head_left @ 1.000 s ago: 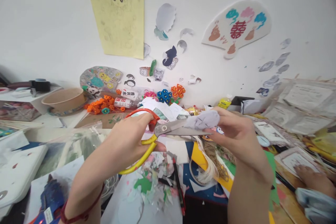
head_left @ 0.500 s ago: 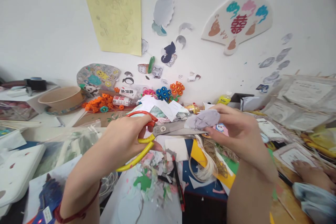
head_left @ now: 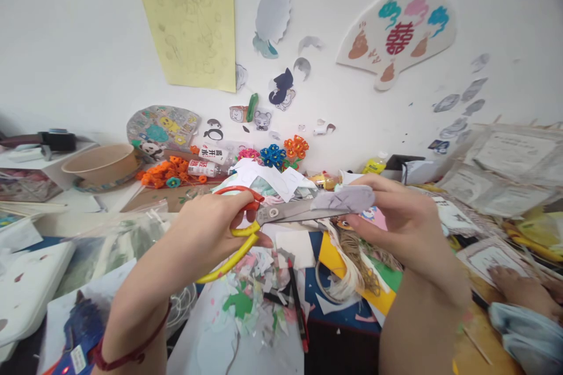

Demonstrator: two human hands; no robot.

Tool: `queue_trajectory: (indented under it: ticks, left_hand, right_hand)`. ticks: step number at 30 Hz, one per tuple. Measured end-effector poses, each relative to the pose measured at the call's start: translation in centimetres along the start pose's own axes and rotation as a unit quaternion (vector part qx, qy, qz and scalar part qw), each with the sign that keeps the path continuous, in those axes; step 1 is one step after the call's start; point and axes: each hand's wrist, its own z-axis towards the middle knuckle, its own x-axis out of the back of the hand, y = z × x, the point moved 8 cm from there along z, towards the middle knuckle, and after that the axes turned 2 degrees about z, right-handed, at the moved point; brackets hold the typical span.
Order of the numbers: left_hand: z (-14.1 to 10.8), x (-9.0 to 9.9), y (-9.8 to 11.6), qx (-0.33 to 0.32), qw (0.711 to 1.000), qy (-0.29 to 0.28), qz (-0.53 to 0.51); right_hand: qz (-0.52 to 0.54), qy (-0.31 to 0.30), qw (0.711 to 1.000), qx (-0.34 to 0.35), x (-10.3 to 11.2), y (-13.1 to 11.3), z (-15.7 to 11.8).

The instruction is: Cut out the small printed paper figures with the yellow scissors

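Note:
My left hand [head_left: 215, 224] is wrapped round the handles of a pair of scissors [head_left: 290, 211], one handle red and the other yellow. The blades point right, and their tips lie at a small grey-white paper piece [head_left: 341, 199] with faint lines drawn on it. My right hand [head_left: 396, 217] pinches that piece by its right end between thumb and fingers. Below the scissors, a heap of paper scraps [head_left: 264, 281] covers a white sheet [head_left: 206, 334]. A black and red pen [head_left: 298, 304] lies along the scraps' right side.
Orange flowers [head_left: 169, 171], bottles [head_left: 206, 168] and a round tan container [head_left: 101, 164] stand along the wall. Cord bundles [head_left: 352, 263] lie right of the scraps. Another person's hand [head_left: 521, 290] rests on papers at the far right. A clear bag [head_left: 114, 246] is left.
The paper piece has tilted and shifted slightly right in my right hand. My left hand keeps its hold on the scissors, and the blades look closer together.

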Motion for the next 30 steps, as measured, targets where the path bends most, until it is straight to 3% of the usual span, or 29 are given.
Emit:
queue_trajectory:
  ticks: [30]
  left_hand:
    - [-0.45, 0.03, 0.41, -0.046, 0.999, 0.012, -0.026]
  right_hand:
    - [0.031, 0.019, 0.999, -0.025, 0.25, 0.32, -0.37]
